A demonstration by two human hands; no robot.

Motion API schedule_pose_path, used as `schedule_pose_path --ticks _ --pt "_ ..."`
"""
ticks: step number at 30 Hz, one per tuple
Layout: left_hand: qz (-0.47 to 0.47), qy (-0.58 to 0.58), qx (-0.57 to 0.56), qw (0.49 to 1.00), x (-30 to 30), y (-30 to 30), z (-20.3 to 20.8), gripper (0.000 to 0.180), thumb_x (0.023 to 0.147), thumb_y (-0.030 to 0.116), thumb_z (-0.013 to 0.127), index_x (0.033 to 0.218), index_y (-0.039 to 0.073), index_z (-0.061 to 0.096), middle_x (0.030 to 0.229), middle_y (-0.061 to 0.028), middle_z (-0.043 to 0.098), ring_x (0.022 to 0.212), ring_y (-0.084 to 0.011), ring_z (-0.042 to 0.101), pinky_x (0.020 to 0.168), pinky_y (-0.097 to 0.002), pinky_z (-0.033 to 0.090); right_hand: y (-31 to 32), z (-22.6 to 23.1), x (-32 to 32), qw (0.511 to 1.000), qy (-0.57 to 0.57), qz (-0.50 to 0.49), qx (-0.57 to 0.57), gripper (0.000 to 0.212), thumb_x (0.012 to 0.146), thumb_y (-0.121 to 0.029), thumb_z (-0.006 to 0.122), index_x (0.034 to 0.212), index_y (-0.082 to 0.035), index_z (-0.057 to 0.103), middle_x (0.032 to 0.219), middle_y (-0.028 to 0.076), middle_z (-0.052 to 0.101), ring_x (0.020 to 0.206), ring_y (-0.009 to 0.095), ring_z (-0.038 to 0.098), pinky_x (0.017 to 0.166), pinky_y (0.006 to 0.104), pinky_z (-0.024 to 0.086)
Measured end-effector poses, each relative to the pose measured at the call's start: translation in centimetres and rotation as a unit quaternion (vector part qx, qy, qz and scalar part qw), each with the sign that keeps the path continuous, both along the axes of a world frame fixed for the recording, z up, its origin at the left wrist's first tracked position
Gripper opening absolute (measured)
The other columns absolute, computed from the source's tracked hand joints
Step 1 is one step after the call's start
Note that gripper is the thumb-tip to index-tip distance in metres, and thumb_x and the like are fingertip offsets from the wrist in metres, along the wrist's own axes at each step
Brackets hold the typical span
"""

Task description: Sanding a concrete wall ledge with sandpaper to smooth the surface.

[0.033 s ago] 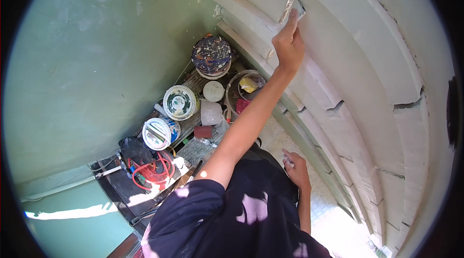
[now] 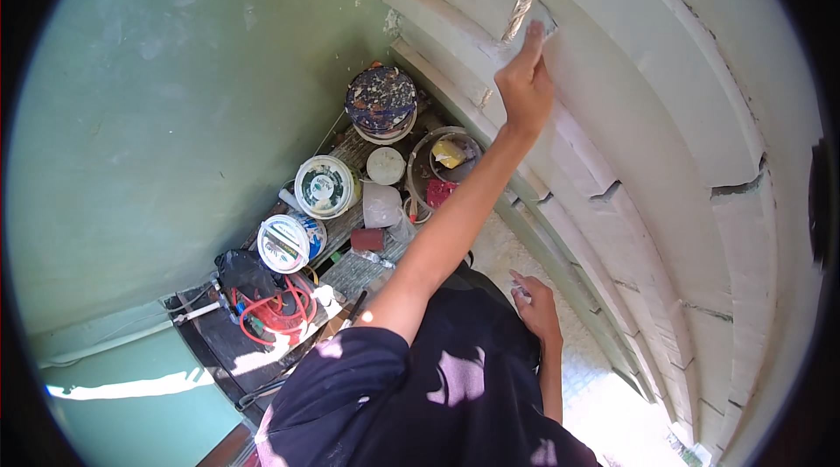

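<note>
My left arm reaches up and away to the pale stepped moulding [image 2: 612,108]. My left hand [image 2: 527,86] is closed on a thin pale flat piece [image 2: 546,19], its kind unclear, pressed to the moulding's surface. Beside that piece runs a rough, unpainted slot [image 2: 522,5] between two smooth sections. Lower down, near my right side, my right hand [image 2: 538,309] is held with the index finger stretched out and the others curled. Something whitish shows at its fingers; whether it is a held thing or smeared filler I cannot make out.
Below stand a paint-spattered bucket [image 2: 381,99], a lidded tub [image 2: 325,187], another white tub [image 2: 284,244] and a round basin [image 2: 420,161] with a yellow sponge [image 2: 449,153]. A red hose [image 2: 278,309] lies coiled nearby. A green wall [image 2: 175,117] rises at left.
My left hand has shifted very slightly down and to the right along the moulding, with the flat piece still in it. My right hand has stayed in place.
</note>
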State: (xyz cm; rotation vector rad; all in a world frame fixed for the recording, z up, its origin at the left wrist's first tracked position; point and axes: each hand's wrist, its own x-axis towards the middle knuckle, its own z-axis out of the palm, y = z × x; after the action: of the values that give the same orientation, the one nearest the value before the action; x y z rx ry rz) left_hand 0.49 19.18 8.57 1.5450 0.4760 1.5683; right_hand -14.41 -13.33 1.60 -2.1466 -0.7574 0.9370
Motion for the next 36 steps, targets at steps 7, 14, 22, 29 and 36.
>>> schedule_pose_path --ticks 7,14,22,29,36 --pt "0.012 0.014 0.06 0.998 -1.4 -0.4 -0.4 0.053 0.086 -0.017 0.056 0.134 0.004 0.066 0.121 -0.0211 0.07 0.098 -0.0212 0.075 0.08 -0.0304 0.056 -0.9 -1.0 0.0 0.999 -0.02 0.028 0.013 0.044 0.089 -0.006 0.063 0.133 -0.006 0.066 0.099 0.019 0.067 0.09 0.032 0.068 0.084 0.0374 0.055" --pt "-0.028 -0.005 0.031 0.999 -0.7 -4.4 -1.9 0.054 0.085 -0.019 0.055 0.134 0.003 0.065 0.129 -0.0199 0.068 0.117 -0.026 0.069 0.092 -0.0287 0.054 -0.9 -0.1 -0.1 1.0 0.003 -0.022 -0.003 0.043 0.087 -0.006 0.062 0.129 -0.005 0.068 0.103 0.021 0.068 0.094 0.036 0.068 0.085 0.0391 0.052" --pt "-0.033 0.006 -0.06 0.998 -0.8 -1.2 1.0 0.049 0.086 -0.018 0.053 0.128 0.001 0.069 0.123 -0.0244 0.068 0.114 -0.0229 0.07 0.091 -0.03 0.055 -0.5 -0.1 0.8 1.0 -0.012 0.0 0.016 0.043 0.087 -0.006 0.062 0.129 -0.005 0.068 0.105 0.022 0.068 0.096 0.038 0.067 0.088 0.0401 0.052" --pt "-0.106 0.025 0.228 0.967 -2.4 -4.5 -1.5 0.052 0.083 -0.02 0.052 0.128 0.001 0.069 0.118 -0.0215 0.072 0.107 -0.025 0.074 0.089 -0.033 0.058 -1.2 -0.3 1.2 1.0 0.013 0.012 -0.012 0.043 0.087 -0.008 0.062 0.13 -0.005 0.067 0.104 0.022 0.068 0.097 0.038 0.067 0.089 0.0403 0.051" --pt "-0.024 0.08 -0.109 0.99 -0.7 -2.2 -2.1 0.043 0.091 -0.013 0.059 0.129 0.003 0.069 0.111 -0.0177 0.076 0.101 -0.0192 0.074 0.086 -0.0303 0.057 -1.6 -0.7 1.5 1.0 -0.021 0.006 0.012 0.044 0.087 -0.007 0.062 0.13 -0.006 0.067 0.102 0.022 0.068 0.094 0.038 0.067 0.086 0.0404 0.051"
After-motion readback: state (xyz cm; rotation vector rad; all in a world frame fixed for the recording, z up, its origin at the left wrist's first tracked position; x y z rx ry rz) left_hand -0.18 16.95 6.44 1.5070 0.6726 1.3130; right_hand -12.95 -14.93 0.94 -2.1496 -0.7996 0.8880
